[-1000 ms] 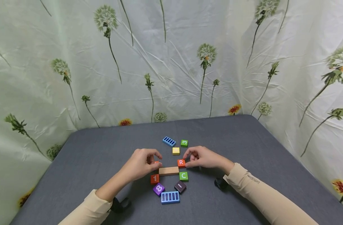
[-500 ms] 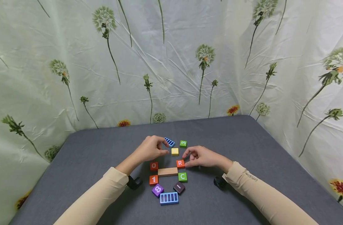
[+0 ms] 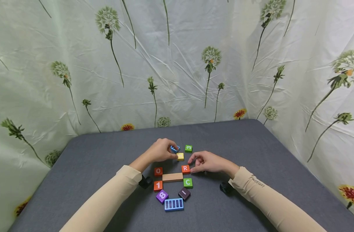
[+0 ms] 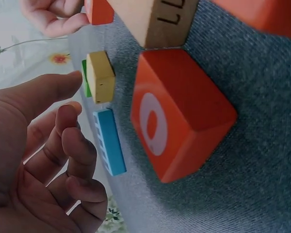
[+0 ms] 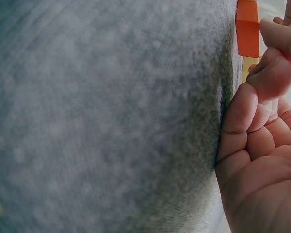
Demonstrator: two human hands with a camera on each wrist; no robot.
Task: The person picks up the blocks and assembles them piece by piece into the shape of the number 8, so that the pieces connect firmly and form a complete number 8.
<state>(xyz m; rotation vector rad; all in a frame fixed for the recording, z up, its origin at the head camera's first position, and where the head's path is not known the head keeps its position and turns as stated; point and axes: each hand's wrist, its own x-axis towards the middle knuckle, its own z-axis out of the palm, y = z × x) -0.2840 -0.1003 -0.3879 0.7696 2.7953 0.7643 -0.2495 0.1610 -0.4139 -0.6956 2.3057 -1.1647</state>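
My left hand (image 3: pixel 160 150) hovers at the far end of the block layout, thumb and fingers apart. In the head view its thumb tip overlaps the left edge of a yellow block (image 3: pixel 181 156), and its fingers partly cover a blue slotted block (image 3: pixel 175 149). Nothing sits between those fingers in the left wrist view, where a red 0 block (image 4: pixel 157 121) is closest to the camera. My right hand (image 3: pixel 209 162) rests on the table with loosely bent fingers. Its thumb tip is right at the side of the red R block (image 3: pixel 185 169), gripping nothing.
A plain wooden bar (image 3: pixel 172 177) lies between the red blocks. Nearer stand a red 1 block (image 3: pixel 157 186), green C block (image 3: pixel 187 183), purple 8 block (image 3: pixel 162 196), dark block (image 3: pixel 184 193) and second blue slotted block (image 3: pixel 174 204). A green 3 block (image 3: pixel 188 148) lies far back.
My left hand has left the red 0 block, uncovering it, and moved away from me and rightward to the yellow and far blue blocks. The right hand has stayed beside the R block.
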